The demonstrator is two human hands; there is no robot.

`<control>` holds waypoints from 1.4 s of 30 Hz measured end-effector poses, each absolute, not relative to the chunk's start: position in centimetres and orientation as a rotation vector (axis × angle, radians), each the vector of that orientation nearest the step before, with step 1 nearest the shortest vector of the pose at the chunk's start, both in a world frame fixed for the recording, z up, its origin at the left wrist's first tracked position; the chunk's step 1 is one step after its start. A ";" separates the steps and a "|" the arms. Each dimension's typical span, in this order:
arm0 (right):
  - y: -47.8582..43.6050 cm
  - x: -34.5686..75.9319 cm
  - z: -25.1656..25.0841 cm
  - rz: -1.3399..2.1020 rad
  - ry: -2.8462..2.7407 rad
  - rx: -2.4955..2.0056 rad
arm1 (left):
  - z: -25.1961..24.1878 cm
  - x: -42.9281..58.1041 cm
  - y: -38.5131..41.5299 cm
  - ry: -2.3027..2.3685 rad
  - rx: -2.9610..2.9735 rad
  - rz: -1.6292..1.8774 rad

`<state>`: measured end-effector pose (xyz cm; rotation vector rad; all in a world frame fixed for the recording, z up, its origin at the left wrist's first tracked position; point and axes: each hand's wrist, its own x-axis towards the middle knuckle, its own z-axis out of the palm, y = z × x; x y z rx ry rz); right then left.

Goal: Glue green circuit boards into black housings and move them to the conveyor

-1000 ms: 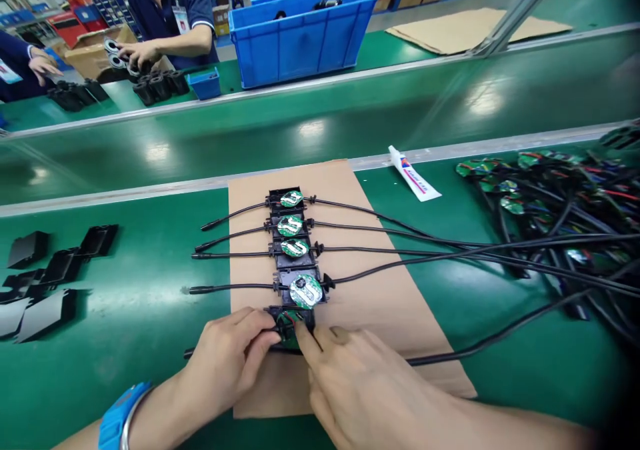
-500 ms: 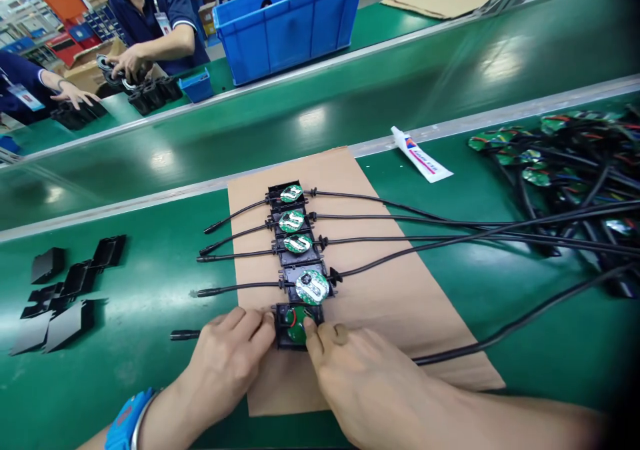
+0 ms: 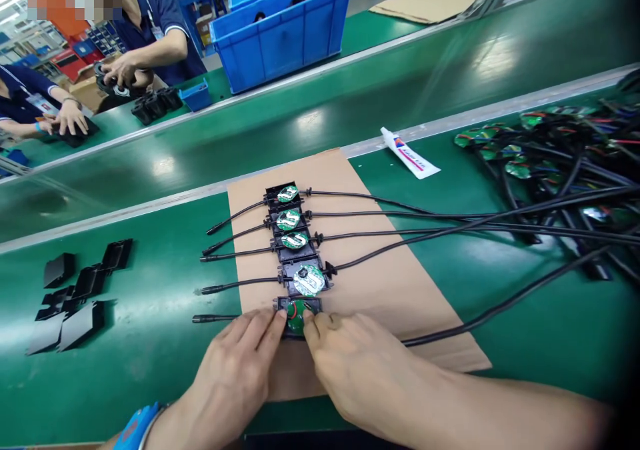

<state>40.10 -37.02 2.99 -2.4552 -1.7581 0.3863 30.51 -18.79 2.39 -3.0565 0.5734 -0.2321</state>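
Observation:
The nearest black plastic case (image 3: 300, 336) lies on a cardboard sheet, with a round green circuit board (image 3: 297, 317) in it. My left hand (image 3: 240, 357) is closed at the case's left edge, thumb tip by the board, over the short cable (image 3: 215, 318). From the other side my right hand (image 3: 350, 357) presses its fingertips on the board's right edge, where the long black cable (image 3: 435, 335) leads off; its grip on the cable is hidden. Beyond them, several similar cases hold boards, such as the white-and-green board (image 3: 309, 280), with cables to both sides.
Loose black covers (image 3: 83, 303) lie on the green bench at left. A white tube (image 3: 411, 154) rests behind the cardboard sheet (image 3: 400, 290). Many cabled boards (image 3: 550, 163) are heaped at right. Across the bench stand a blue crate (image 3: 285, 40) and two co-workers handling black parts.
My left hand's thumb has moved from the case's outer edge onto its rim by the board. My right hand stays on the board. The view has shifted slightly.

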 end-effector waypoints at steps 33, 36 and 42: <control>-40.4 41.9 0.2 0.256 -1.442 -2.299 | 0.7 32.6 -19.5 0.919 -3.321 -0.191; -39.9 41.8 0.1 0.230 -1.533 -2.360 | 1.0 32.7 -20.3 0.882 -3.273 -0.080; -39.8 42.1 1.2 0.226 -1.545 -2.412 | 1.5 32.9 -20.9 0.839 -3.266 -0.045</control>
